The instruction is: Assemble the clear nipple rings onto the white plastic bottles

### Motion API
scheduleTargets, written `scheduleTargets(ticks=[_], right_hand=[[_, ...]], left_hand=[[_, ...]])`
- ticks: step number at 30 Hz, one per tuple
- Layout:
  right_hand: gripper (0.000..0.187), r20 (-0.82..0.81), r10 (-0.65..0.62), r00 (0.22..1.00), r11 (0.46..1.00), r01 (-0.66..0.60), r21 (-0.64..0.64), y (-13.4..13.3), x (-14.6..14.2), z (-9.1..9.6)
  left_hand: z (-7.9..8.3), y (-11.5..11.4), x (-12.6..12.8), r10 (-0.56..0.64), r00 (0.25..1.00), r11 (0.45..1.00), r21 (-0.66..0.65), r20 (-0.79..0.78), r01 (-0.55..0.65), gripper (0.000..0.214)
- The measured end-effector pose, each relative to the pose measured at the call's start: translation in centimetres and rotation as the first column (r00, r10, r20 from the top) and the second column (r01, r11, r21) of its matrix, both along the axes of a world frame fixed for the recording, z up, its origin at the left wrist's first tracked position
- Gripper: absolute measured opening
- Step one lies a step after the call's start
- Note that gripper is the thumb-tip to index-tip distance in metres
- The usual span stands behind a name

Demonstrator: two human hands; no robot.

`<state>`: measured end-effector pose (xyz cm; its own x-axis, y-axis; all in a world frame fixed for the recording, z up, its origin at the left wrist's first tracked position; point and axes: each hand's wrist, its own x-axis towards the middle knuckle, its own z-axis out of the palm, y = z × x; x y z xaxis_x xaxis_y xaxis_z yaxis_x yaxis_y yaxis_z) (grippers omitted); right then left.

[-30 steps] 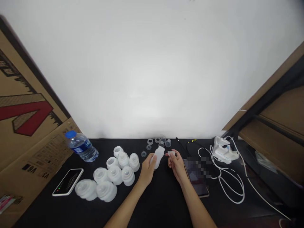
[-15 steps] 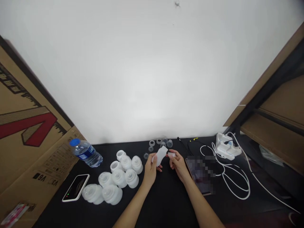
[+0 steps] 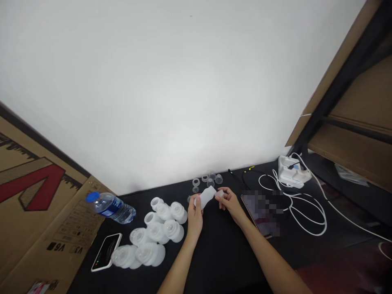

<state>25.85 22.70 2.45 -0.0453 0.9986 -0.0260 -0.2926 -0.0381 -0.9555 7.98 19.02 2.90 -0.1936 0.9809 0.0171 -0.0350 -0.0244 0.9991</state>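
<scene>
Black table [image 3: 214, 261]: left hand [image 3: 194, 216] grips white silicone part [image 3: 207, 197], right hand [image 3: 229, 203] pinches small piece [image 3: 219, 194]; I'd fear a slip hitting rings [image 3: 196, 182] at 12 o'clock.

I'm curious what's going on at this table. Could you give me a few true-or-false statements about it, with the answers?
The left hand holds a white part. True.
The water bottle stands upright. False: it lies on its side.
The right hand is empty. False: its fingers pinch a small white piece.
Small clear rings lie on the table beyond the hands. True.
</scene>
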Motion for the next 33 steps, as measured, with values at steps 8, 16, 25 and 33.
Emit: scheduleTargets(ticks=[8, 16, 25, 33], right_hand=[[0.054, -0.059, -0.016, 0.998, 1.000, 0.017, 0.015, 0.0, 0.3, 0.4], [0.054, -0.115, -0.027, 0.993, 1.000, 0.027, -0.001, 0.2, 0.5, 0.3], [0.049, -0.174, 0.106, 0.979, 0.994, -0.097, 0.056, -0.7, 0.5, 1.5], [0.048, -0.222, 0.171, 0.960, 0.985, -0.169, 0.028, -1.1, 0.6, 2.0]], left_hand=[[-0.2, -0.3, 0.2, -0.039, 0.999, 0.999, -0.002, -0.030, 0.039, 0.060], [0.3, -0.4, 0.3, -0.057, 0.998, 0.998, 0.000, -0.006, 0.057, 0.064], [0.5, -0.5, 0.6, -0.222, 0.913, 0.909, -0.266, 0.343, 0.321, 0.085], [1.0, 0.1, -2.0, -0.189, 0.481, 0.583, -0.296, 0.856, 0.756, 0.060]])
